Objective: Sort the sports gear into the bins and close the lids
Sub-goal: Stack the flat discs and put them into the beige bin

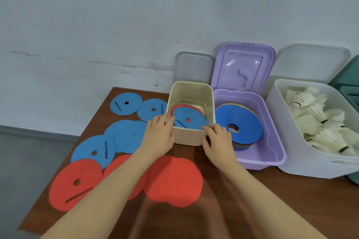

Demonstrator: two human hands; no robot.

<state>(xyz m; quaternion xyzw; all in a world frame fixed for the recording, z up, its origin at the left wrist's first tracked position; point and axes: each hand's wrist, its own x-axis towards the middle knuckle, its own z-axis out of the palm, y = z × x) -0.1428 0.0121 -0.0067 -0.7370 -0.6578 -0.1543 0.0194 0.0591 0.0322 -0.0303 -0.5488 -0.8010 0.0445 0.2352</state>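
On the brown surface (242, 209), to the left of both hands, flat blue discs (126, 103) are spread toward the far edge, and red discs (75, 182) lie nearer, partly under the left forearm. Just beyond them the left hand (158, 136) is placed at the left wall of the cream bin (191, 137). Its fingers (165, 119) are loosely curled over the bin's left rim and are seen touching the edge of a blue disc (189, 120) that lies tilted inside the bin on top of a red one; whether the disc is pinched or only touched cannot be told.

The right hand (218, 139) is set at the bin's near right corner. Its fingers (208, 129) are bent, narrowly spread, and laid on the rim beside the same blue disc; the thumb is pressed against the bin's outer wall. Whether the rim is truly gripped cannot be told.

Behind the cream bin, a grey lid (194, 68) is leaned against the wall. Just right of the right hand's fingers, a purple bin (272, 153) is found with its hinged lid (243, 66) raised; a stack of coloured discs (240, 124), blue on top, is held in it. Further right, a white bin (303, 163) filled with white shuttlecocks (318, 120) is seen, with its white lid (310, 62) propped behind. A green container (349, 81) is partly visible at the right edge.
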